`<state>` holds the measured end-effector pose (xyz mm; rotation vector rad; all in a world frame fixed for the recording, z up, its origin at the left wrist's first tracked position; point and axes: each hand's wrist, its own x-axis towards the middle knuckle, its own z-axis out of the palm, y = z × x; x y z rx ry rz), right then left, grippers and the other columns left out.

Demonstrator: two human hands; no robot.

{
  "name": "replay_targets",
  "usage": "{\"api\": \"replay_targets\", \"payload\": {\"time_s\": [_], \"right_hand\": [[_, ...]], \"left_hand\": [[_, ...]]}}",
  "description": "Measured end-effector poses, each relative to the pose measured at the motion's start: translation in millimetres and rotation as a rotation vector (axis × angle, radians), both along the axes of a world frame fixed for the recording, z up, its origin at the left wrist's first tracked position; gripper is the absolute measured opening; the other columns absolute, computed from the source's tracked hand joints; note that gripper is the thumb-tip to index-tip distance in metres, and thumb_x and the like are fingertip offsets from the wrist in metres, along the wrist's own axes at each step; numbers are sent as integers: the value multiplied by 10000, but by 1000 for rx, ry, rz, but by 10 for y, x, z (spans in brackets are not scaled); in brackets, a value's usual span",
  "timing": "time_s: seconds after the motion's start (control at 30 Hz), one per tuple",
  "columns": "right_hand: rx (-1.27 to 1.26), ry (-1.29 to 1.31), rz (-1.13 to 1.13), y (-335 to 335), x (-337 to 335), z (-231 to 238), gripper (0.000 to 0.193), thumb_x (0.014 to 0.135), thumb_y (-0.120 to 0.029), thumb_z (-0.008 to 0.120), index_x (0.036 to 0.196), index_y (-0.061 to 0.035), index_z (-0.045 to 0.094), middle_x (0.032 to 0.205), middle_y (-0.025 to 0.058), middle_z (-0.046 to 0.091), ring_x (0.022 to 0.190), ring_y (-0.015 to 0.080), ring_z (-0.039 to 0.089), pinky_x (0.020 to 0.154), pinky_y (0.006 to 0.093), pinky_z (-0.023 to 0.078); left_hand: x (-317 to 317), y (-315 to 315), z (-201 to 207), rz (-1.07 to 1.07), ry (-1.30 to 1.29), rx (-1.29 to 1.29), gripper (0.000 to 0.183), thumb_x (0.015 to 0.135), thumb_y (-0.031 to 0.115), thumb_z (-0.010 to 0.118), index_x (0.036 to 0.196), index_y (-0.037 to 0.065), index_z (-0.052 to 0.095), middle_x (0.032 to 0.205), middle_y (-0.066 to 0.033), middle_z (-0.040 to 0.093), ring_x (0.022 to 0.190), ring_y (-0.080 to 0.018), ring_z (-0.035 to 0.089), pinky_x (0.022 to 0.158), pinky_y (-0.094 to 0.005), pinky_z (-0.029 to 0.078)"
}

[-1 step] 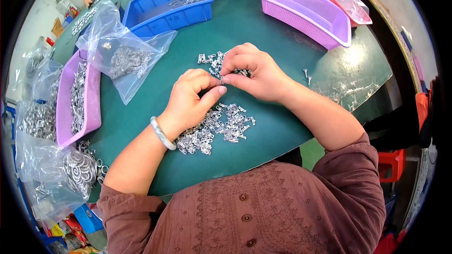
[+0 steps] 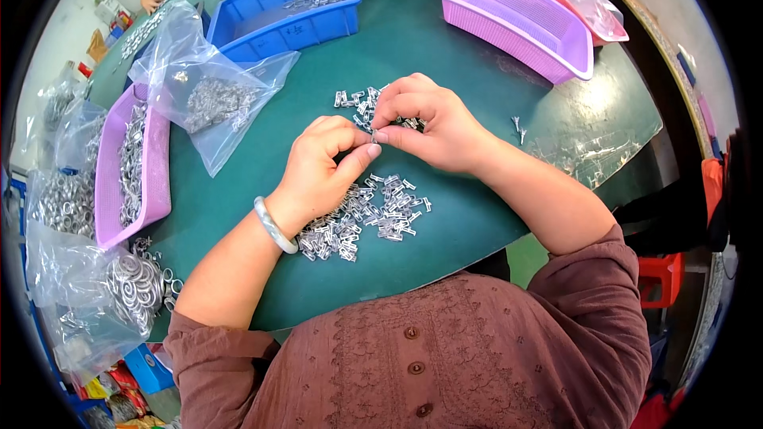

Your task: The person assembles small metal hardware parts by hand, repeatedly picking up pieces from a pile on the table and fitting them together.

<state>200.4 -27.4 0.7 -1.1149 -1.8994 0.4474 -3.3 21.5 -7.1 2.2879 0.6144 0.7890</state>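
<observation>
Over the middle of the table my left hand and my right hand meet fingertip to fingertip. Between them they pinch a small silver metal piece, mostly covered by the fingers. Below my left hand lies a loose heap of small silver metal fittings, partly hidden by that hand and wrist. A smaller cluster of similar fittings lies just beyond the fingertips, partly behind my right hand. A pale bangle circles my left wrist.
On the green table stand a blue bin, a lilac basket and a pink basket of metal parts. Clear bags and metal rings crowd the left. One loose fitting lies right. Another person's hand shows far left.
</observation>
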Motion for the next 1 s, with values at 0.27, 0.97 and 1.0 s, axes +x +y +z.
{"api": "replay_targets", "payload": {"time_s": [0.27, 0.97, 1.0], "right_hand": [[6, 51, 75, -17, 32, 23, 128, 735, -56, 729, 852, -82, 683, 918, 45, 637, 935, 229, 563, 793, 341, 480], [129, -239, -106, 74, 123, -70, 118, 744, -44, 678, 852, -89, 684, 939, 49, 607, 947, 270, 533, 852, 394, 437], [128, -239, -107, 78, 126, -95, 118, 744, -44, 678, 852, -89, 684, 939, 49, 607, 947, 270, 533, 852, 394, 437]], "left_hand": [[10, -7, 18, 37, -130, -12, 57, 792, 60, 729, 816, 35, 683, 821, -49, 641, 787, -176, 583, 709, -298, 454], [12, -24, 47, -195, 36, 237, 123, 695, 104, 773, 765, 80, 675, 799, -41, 609, 807, -220, 582, 795, -348, 417], [14, -25, 56, -197, 36, 237, 123, 695, 104, 773, 765, 80, 675, 799, -41, 609, 807, -220, 582, 795, -348, 417]]}}
